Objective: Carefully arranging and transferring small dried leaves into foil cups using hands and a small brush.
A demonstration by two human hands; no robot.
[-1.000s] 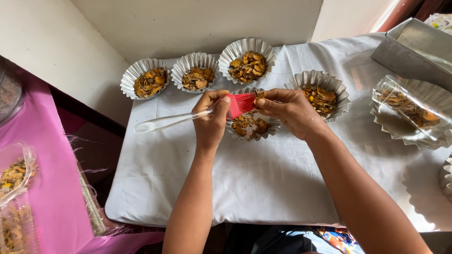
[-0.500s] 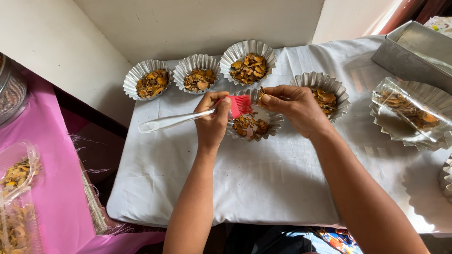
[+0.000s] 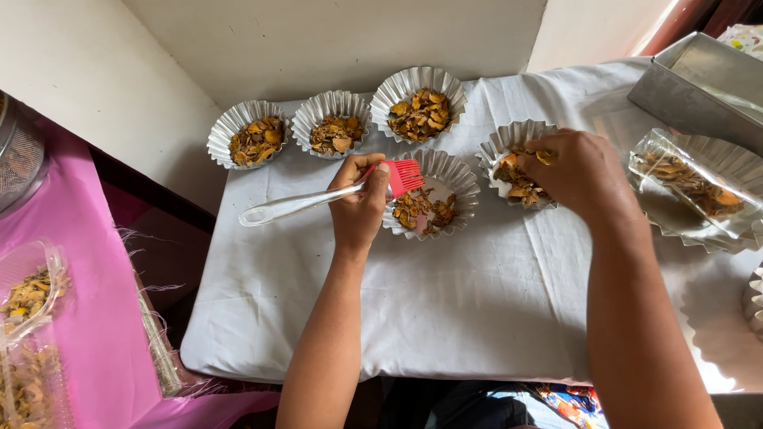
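Note:
My left hand grips a pastry brush with red bristles and a pale translucent handle, holding it over the left rim of a fluted foil cup partly filled with dried yellow-brown chips. My right hand reaches into another fluted cup to the right, fingers curled down among its chips. Whether it has picked any up is hidden.
Three more filled foil cups line the back of the white cloth. A clear bag of chips lies in a cup at right, beside a metal tray. Pink cloth with plastic tubs lies left.
My right hand has left the brush bristles and moved right into the neighbouring cup. My left hand still holds the brush over the middle cup.

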